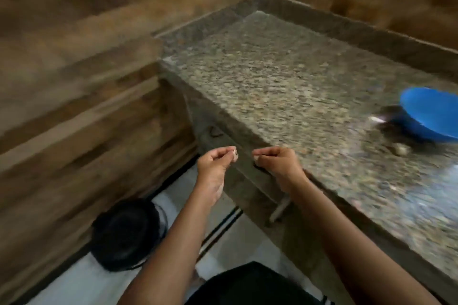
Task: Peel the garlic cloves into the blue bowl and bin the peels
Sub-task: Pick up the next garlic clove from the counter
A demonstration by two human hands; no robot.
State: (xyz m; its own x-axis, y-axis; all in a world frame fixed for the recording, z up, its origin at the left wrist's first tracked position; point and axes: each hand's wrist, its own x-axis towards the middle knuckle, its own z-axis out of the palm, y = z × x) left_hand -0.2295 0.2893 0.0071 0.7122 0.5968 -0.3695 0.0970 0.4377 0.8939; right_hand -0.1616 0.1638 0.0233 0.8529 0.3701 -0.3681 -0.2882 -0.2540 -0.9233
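While both forearms reach forward, left hand [214, 161] pinching garlic clove [234, 154], right hand [278, 160] curled, its hold unclear.

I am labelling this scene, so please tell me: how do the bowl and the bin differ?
The bowl is blue, the bin black. The bowl sits on the counter, the bin on the floor. The bowl is at far right, the bin lower left. Both look round.

Wooden plank walls [74, 86]; speckled granite counter [272, 77]; pale floor [81, 285].
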